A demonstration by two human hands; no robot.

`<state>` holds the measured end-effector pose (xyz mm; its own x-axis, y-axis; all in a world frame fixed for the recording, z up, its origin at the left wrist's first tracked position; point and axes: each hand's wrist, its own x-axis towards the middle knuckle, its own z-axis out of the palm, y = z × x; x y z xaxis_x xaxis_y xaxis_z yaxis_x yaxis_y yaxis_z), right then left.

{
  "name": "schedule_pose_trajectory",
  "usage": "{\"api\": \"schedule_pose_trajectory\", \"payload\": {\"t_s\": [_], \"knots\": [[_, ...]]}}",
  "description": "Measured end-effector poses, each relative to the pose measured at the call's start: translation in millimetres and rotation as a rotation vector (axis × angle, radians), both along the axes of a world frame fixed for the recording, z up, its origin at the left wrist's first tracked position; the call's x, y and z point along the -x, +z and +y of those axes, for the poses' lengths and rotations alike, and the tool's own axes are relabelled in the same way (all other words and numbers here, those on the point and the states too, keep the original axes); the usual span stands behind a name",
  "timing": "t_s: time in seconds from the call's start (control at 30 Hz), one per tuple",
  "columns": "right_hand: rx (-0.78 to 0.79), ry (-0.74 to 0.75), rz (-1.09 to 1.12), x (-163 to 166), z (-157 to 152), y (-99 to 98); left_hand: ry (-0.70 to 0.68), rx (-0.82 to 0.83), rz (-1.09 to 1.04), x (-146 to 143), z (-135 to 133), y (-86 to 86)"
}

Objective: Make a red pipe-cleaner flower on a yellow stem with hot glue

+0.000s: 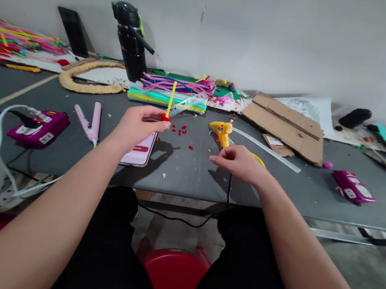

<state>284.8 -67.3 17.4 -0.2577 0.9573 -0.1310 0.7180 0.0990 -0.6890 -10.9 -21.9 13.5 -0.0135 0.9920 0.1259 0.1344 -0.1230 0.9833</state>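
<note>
My left hand (138, 125) is closed around the base of a yellow stick with a red lump at its bottom (169, 105), holding it upright above a phone (139, 152). My right hand (239, 162) hovers just in front of the yellow glue gun (222, 131), fingers curled together in a loose pinch; I cannot make out anything in them. Small red bits (180, 130) lie scattered on the grey table (181, 172) between the hands. A clear glue stick (269, 150) lies to the right of the gun.
A stack of coloured pipe cleaners (166, 96) and a black bottle (132, 42) stand behind. Folded cardboard (287, 125) lies at the right, a pink hair straightener (90, 121) and a magenta device (38, 127) at the left, another magenta box (353, 186) at the right. A red stool (175, 271) sits below.
</note>
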Motion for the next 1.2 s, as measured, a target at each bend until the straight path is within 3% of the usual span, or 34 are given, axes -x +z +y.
{"api": "schedule_pose_trajectory", "payload": {"t_s": [0.1, 0.23, 0.4, 0.6, 0.73, 0.93, 1.1, 1.2], "knots": [[-0.106, 0.125, 0.094, 33.1, 13.1, -8.4, -0.028, -0.027, 0.032, -2.7, -0.4, -0.3], [-0.305, 0.070, -0.046, 73.8, 48.5, -18.9, -0.037, -0.035, 0.101, -5.0, -0.1, -1.5], [-0.263, 0.012, -0.246, 99.3, 76.9, -23.9, -0.040, -0.027, 0.105, -6.3, -0.1, -3.7], [-0.223, 0.024, -0.285, 117.4, 84.1, -31.1, -0.054, -0.029, 0.082, -11.0, -5.1, -1.4], [-0.234, 0.080, -0.233, 115.9, 80.4, -30.9, -0.050, -0.035, 0.085, -14.2, -8.4, 2.3], [-0.227, 0.081, -0.063, 86.4, 54.0, -21.4, -0.057, -0.057, 0.124, -19.3, -11.7, 5.6], [-0.106, 0.038, 0.450, 63.4, 22.5, -10.3, -0.079, -0.094, 0.119, -27.1, -16.0, 4.0], [-0.091, 0.014, 0.557, 54.7, 5.4, -2.3, -0.102, -0.106, 0.101, -32.8, -18.8, 3.1]]}}
